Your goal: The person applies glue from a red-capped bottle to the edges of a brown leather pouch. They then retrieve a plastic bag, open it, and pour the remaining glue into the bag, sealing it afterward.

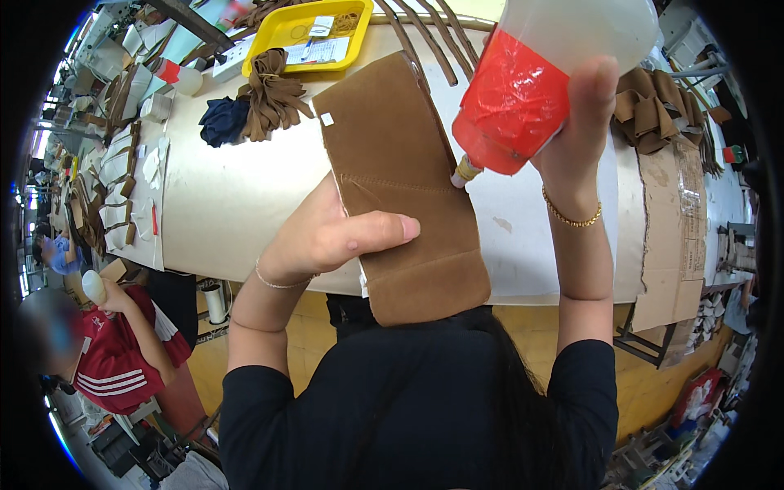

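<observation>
In my left hand [327, 233] is a stitched brown leather panel [400, 155], the thumb pressed on its face and the fingers hidden behind it. A seam crosses the panel, and a small white tag sits near its left edge. My right hand [584, 122] grips a translucent white squeeze bottle [580, 33] wrapped in red tape. The bottle is tipped nozzle down, and its tip [464, 173] is at the panel's right edge; whether they touch I cannot tell.
A yellow tray [359, 41] with papers and rubber bands lies at the back. Beside it are a bundle of brown strips [271, 94] and a dark blue cloth [222, 121]. Brown pieces [657, 106] rest on cardboard [670, 220] at right. A person in red [131, 351] sits at left.
</observation>
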Available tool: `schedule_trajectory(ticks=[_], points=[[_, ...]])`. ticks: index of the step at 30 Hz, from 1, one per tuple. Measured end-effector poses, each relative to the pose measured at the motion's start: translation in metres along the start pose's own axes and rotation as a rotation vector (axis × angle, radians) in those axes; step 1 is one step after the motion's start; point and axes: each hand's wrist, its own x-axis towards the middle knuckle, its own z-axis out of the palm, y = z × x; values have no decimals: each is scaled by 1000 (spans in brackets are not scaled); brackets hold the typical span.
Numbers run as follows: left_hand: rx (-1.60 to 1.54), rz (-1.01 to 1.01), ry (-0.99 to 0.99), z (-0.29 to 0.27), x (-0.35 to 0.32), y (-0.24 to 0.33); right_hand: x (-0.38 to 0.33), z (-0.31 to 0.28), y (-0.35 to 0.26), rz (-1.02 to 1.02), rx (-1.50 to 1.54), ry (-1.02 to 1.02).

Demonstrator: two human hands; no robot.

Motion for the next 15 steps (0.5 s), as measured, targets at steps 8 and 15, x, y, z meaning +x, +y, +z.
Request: schedule_trajectory(ticks=[8, 15], points=[[-45, -16, -65, -5, 5, 1, -19, 7, -10, 97, -117, 140], [-85, -74, 50, -3, 7, 1, -23, 16, -26, 178, -200, -14]])
